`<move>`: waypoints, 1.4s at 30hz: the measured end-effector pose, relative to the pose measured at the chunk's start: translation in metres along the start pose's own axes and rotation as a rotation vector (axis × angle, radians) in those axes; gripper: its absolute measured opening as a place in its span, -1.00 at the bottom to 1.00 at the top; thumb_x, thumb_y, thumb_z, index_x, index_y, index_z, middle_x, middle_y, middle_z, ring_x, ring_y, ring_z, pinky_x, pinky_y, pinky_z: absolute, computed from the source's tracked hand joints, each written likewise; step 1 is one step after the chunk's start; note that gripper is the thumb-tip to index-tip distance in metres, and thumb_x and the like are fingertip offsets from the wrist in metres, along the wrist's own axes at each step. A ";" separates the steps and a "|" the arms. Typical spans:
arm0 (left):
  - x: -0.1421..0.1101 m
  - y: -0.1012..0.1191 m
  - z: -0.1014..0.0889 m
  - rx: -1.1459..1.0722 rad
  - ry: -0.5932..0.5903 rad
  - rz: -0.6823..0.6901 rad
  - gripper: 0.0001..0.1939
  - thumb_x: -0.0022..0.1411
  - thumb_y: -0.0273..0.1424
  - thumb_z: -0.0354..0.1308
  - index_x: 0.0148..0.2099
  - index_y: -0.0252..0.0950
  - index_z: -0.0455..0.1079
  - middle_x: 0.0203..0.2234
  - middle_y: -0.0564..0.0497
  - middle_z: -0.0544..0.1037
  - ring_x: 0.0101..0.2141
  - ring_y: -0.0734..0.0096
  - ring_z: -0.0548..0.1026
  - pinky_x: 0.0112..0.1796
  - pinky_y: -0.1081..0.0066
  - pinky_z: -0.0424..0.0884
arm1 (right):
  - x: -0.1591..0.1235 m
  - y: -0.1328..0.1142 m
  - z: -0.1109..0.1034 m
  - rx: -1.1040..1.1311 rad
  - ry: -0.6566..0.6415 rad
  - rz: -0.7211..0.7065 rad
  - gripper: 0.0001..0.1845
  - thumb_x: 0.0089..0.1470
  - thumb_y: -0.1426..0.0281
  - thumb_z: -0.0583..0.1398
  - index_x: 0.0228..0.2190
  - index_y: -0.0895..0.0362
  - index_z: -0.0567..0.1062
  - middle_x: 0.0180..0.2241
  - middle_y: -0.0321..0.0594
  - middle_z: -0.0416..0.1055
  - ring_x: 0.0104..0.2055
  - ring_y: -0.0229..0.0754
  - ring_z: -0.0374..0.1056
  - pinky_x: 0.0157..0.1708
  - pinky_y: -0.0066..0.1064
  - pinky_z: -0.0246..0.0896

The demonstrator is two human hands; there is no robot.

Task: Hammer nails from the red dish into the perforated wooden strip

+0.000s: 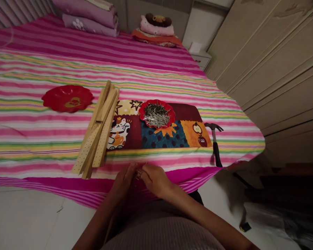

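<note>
At the near edge of the bed, my left hand (125, 177) and my right hand (154, 177) are close together with fingers closed. A few thin, shiny nails (138, 174) show between them, and one thin tip rises above my right fingers. Just beyond, a red scalloped dish (141, 116) holds a heap of dark and silvery nails (157, 114). It stands on a patterned board or mat (164, 137) with a cat and apples. Several wooden strips (100, 128), some dotted with small holes, lie stacked across its left end. A claw hammer (216, 146) lies to the right.
A red scalloped plate (67, 99) sits at the left on the striped cloth (28, 139). Folded purple bedding (91, 21) and a pink pile (156, 29) are at the back. A wardrobe (271, 59) stands at the right, with a small cabinet (201, 59) near it.
</note>
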State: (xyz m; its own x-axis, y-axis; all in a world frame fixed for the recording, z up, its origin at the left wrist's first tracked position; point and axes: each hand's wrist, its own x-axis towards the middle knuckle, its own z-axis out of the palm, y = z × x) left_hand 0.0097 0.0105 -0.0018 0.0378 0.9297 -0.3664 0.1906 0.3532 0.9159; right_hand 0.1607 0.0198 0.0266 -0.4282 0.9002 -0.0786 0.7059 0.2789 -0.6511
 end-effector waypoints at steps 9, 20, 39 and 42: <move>0.002 0.002 0.001 -0.004 0.059 -0.032 -0.49 0.15 0.08 -0.12 -0.53 -0.25 0.20 -0.65 0.11 0.25 -0.56 0.45 0.19 -0.48 0.43 0.11 | -0.024 -0.007 -0.001 0.199 0.022 -0.023 -0.68 0.14 0.41 -0.03 -0.64 0.11 0.19 -0.62 -0.35 0.20 -0.55 -0.32 0.08 -0.53 -0.45 -0.12; -0.002 -0.006 0.002 -0.133 0.023 -0.029 -0.55 0.14 0.04 -0.03 -0.48 -0.26 0.23 -0.58 0.11 0.28 -0.50 0.45 0.24 -0.43 0.44 0.19 | -0.022 0.001 0.005 0.265 -0.076 0.070 -0.92 0.05 0.45 0.09 -0.43 0.12 0.39 -0.45 -0.30 0.40 -0.45 -0.27 0.24 -0.47 -0.49 0.03; -0.001 -0.007 0.006 -0.005 -0.007 -0.062 -0.50 0.15 0.09 -0.14 -0.50 -0.23 0.23 -0.66 0.09 0.28 -0.60 0.43 0.25 -0.56 0.45 0.13 | -0.029 -0.009 0.019 0.220 -0.039 0.046 -0.68 0.16 0.40 -0.03 -0.63 0.10 0.17 -0.61 -0.33 0.24 -0.55 -0.31 0.12 -0.50 -0.45 -0.07; -0.002 -0.004 0.005 -0.133 0.007 -0.143 -0.51 0.13 0.12 -0.13 -0.50 -0.21 0.16 -0.72 0.16 0.17 -0.69 0.51 0.12 -0.64 0.48 0.02 | -0.035 -0.008 0.014 0.286 -0.070 0.043 -0.65 0.14 0.38 -0.03 -0.66 0.09 0.05 -0.67 -0.38 0.09 -0.58 -0.33 0.05 -0.55 -0.45 -0.15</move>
State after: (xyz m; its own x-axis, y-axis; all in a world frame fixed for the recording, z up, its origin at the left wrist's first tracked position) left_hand 0.0137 0.0073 -0.0053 0.0125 0.8698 -0.4933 0.0623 0.4917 0.8686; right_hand 0.1623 -0.0190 0.0237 -0.4462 0.8812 -0.1562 0.5407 0.1264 -0.8317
